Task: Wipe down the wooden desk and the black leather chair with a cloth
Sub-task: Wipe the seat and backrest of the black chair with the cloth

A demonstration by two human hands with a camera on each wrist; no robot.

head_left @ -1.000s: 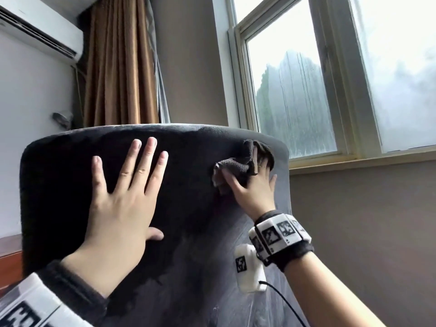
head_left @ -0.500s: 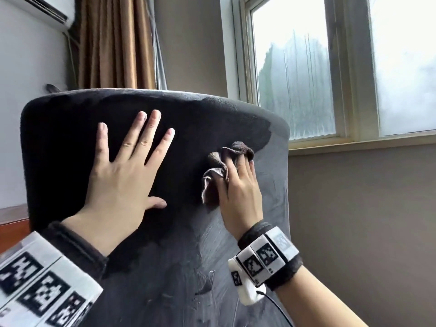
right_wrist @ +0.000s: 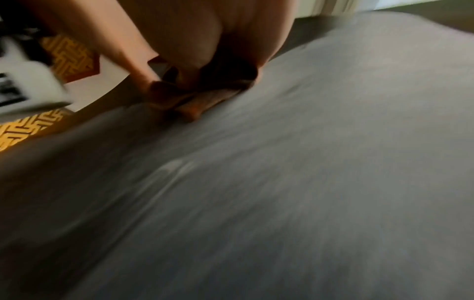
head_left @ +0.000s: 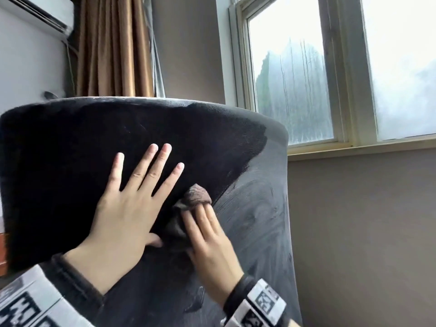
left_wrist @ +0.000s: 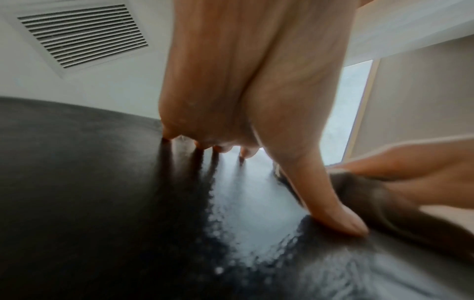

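R hand [head_left: 210, 244] lies on the brown cloth [head_left: 197, 197], fingers fairly straight on top of it, pressing it to the chair back [head_left: 70, 149]; the wrist view is too blurred to tell whether the thumb curls round the cloth. Cloth sits bunched approx mid-back, a bit toward the chair's right edge, w/ a fold poking out past the fingertips. L hand [head_left: 127, 208] just beside it, flat, fingers spread apart on the leather, thumb [left_wrist: 330, 215] touching the cloth's edge. Leather above & left of the hands looks dark; toward the right edge & lower part it's greyish w/ streaks. Behind the top edge: curtain [head_left: 113, 46], AC unit [head_left: 40, 13] upper left, window [head_left: 330, 67] at right.
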